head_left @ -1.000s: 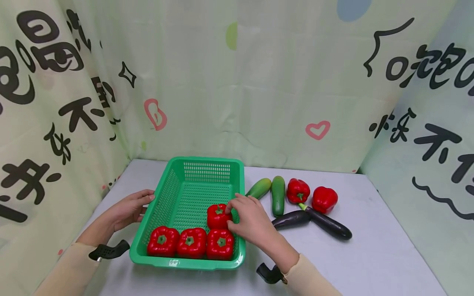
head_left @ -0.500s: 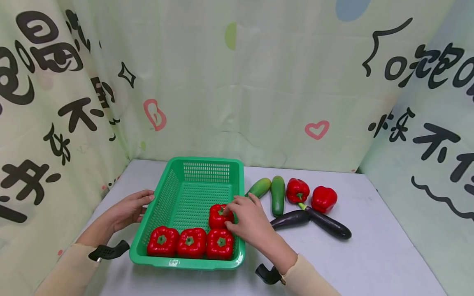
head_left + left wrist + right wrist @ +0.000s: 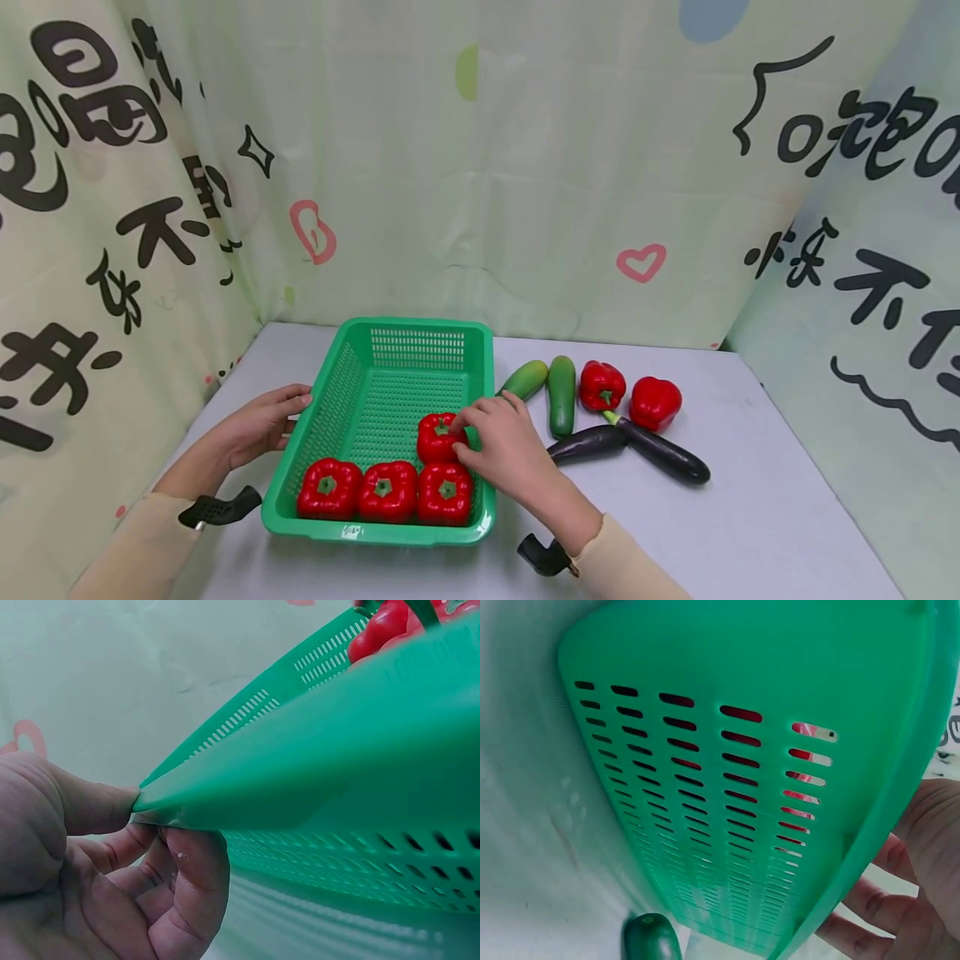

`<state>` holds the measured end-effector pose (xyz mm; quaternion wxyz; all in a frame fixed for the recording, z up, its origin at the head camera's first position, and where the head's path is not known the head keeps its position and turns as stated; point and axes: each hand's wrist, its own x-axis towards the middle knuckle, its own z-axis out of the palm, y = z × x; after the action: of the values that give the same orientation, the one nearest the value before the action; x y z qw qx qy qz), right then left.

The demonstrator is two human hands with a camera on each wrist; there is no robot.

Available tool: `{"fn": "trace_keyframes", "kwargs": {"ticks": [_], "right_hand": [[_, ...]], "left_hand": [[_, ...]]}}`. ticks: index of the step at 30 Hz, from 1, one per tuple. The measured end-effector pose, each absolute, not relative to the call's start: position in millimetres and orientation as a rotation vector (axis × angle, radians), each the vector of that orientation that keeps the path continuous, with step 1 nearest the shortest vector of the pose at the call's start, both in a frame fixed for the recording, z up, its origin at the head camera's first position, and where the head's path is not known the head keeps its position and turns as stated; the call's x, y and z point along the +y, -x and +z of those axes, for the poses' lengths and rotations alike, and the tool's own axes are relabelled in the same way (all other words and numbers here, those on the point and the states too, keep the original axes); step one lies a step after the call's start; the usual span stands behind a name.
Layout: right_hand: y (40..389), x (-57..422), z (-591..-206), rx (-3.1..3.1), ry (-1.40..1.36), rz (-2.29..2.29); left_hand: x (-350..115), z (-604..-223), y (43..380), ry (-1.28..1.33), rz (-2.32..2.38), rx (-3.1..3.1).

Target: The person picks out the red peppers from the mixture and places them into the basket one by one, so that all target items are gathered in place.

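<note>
Head view shows a green basket (image 3: 375, 533) on the pale worktop (image 3: 765, 517), with one hand at each side of it. The left hand (image 3: 258, 425) is at the basket's left rim; in the left wrist view its thumb lies on top of the rim and its fingers (image 3: 199, 877) curl beneath, pinching the edge between them. The right hand (image 3: 504, 440) reaches over the basket's right rim, thumb and fingers bent around a red pepper (image 3: 433, 439) and pinching it near the stem. That pepper is inside the basket, toward its right wall; whether its underside meets the basket floor cannot be told. Just in front of it, along the basket's near wall, three more red peppers sit side by side, stems facing up: a left one (image 3: 328, 490), a middle one (image 3: 386, 493) and a right one (image 3: 445, 495).

Outside the basket, to its right, lie two green cucumbers (image 3: 562, 398), the nearer one partly hidden by the right hand. Farther right of the basket are two loose red peppers (image 3: 656, 404) and two dark eggplants (image 3: 663, 450), whose ends meet. Through the slots of the basket's wall, the right wrist view shows patches of red. Behind the basket hangs a printed curtain (image 3: 555, 167).
</note>
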<state>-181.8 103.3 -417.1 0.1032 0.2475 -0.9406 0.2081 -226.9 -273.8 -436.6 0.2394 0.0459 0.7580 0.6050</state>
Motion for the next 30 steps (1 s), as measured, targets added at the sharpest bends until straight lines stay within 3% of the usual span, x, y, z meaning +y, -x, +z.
{"fn": "trace_keyframes", "kwargs": {"ticks": [30], "right_hand": [[195,162,-405,-2.715,-0.514,0.66]], "left_hand": [[-273,-435,227,-0.119,1.633,2.086]]}}
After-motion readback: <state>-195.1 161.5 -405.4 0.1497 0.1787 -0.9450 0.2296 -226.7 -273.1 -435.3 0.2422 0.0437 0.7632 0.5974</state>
